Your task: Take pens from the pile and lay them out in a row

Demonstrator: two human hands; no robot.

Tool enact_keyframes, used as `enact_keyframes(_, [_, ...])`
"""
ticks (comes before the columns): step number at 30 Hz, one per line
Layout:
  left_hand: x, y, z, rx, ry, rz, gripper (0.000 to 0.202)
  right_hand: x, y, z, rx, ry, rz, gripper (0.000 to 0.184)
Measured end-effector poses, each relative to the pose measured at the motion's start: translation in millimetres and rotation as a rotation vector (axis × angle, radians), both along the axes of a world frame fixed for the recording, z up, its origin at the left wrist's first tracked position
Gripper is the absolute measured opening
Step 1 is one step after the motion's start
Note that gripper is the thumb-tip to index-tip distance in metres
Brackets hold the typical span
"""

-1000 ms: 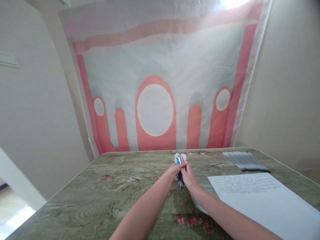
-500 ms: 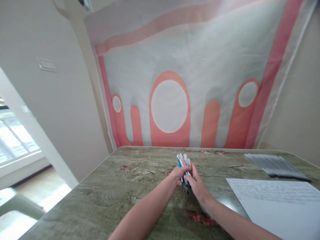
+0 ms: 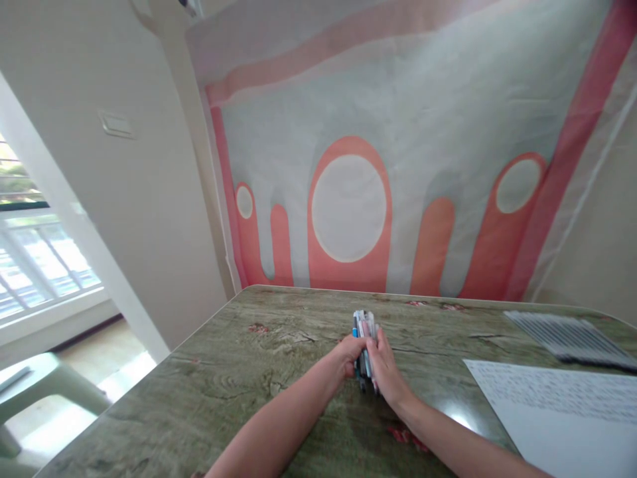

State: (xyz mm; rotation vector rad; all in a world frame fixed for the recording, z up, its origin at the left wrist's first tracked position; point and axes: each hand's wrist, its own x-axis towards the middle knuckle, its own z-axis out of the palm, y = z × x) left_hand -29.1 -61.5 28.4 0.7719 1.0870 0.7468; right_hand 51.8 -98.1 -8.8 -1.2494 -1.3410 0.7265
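A bundle of pens [image 3: 367, 325], with white, pink, blue and dark parts, is held between my two hands above the middle of the table. My left hand [image 3: 351, 352] is closed around its left side. Along the right side lies my right hand [image 3: 384, 365], its fingers pressed together against the pens and pointing away from me. Dark tips stick out at the near end of the bundle. Some of the left fingers are hidden behind the pens.
A sheet of paper with handwriting [image 3: 552, 411] lies on the wood-patterned table [image 3: 239, 372] at the right. Behind it is a row of clear, slim pens or refills with dark ends [image 3: 572, 335]. A pale green stool [image 3: 54, 385] stands left of the table.
The bundle has turned more upright and its pens are closer together. My right hand has straightened along its side. The whole view has shifted slightly left, so things appear further right.
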Motion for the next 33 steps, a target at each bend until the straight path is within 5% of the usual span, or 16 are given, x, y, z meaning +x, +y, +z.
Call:
enact_keyframes(6, [-0.5,-2.7,-4.6,0.064,-0.092,0.016,0.03,3.0,-3.0,2.8,-0.053,0.002,-0.007,0.064])
enact_keyframes(14, [-4.5,8.9,-9.3,0.168,0.099,-0.009,0.021,3.0,-15.2,14.1,-0.066,0.071,0.087,0.067])
enact_keyframes(17, [-40.8,33.1,8.9,0.369,0.497,0.001,0.023,10.3,-15.1,12.7,-0.089,0.048,0.078,0.066])
enact_keyframes(21, [-130.8,79.0,47.1,0.508,1.096,0.175,0.042,26.1,-11.2,2.0,-0.112,0.019,0.035,0.061])
enact_keyframes(25, [-215.2,111.0,65.9,0.333,1.674,0.179,0.051,33.0,-11.2,-6.2,-0.123,-0.012,0.055,0.058])
enact_keyframes(28, [-247.9,118.8,61.4,0.236,1.731,0.192,0.052,32.9,-14.2,-6.9,-0.098,-0.002,0.072,0.052])
enact_keyframes(33, [-267.4,127.2,43.3,0.176,1.741,0.186,0.047,34.7,-18.0,-7.4,-0.06,-0.026,0.089,0.046])
